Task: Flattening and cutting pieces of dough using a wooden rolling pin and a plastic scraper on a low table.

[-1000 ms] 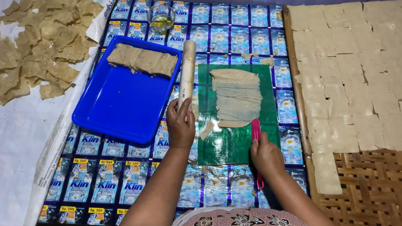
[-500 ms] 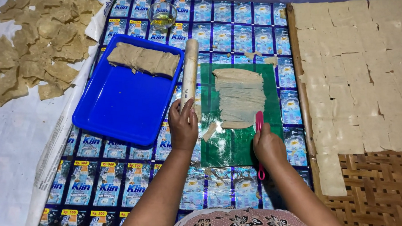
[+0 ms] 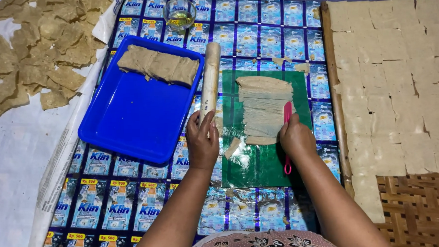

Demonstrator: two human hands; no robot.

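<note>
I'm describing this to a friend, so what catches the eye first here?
A bright blue tray at centre left, dough slabs at its far end. Beside it, the left hand grips a rolling pin, and the right hand holds a pink cutter against sliced dough on a green mat.

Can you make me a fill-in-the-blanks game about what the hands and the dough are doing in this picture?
1. The left hand rests on the end of a wooden ____.
2. The right hand holds a cutter with a ____ handle against the flat dough sheet.
3. The dough sheet lies on a ____ mat.
4. A folded slab of dough sits inside the blue ____.

Missing words: rolling pin; pink; green; tray
</note>
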